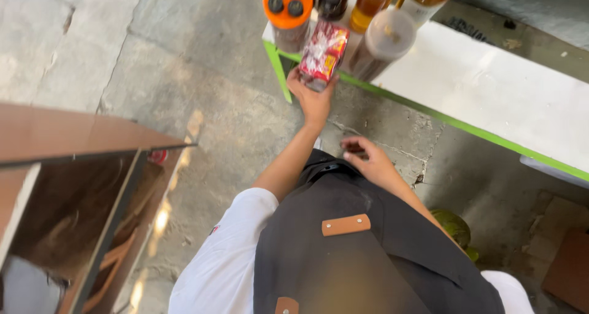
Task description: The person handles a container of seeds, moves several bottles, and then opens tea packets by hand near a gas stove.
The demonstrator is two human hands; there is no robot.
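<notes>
My left hand (313, 96) reaches forward and grips a red and white plastic packet (323, 53), holding it upright at the near corner of a white table with a green edge (478, 87). My right hand (368, 160) hangs lower, close to my body above my dark apron (368, 252). Its fingers are loosely curled and I see nothing in it. Right behind the packet stand an orange-lidded jar (288, 13), a clear-lidded jar of dark contents (383, 44) and several amber bottles (371, 1).
A brown wooden cabinet with an open shelf (73, 197) stands at the left. The floor is cracked grey concrete (202, 93). A green object (454, 228) lies on the floor by my right side, with brown boards (570, 265) at the lower right.
</notes>
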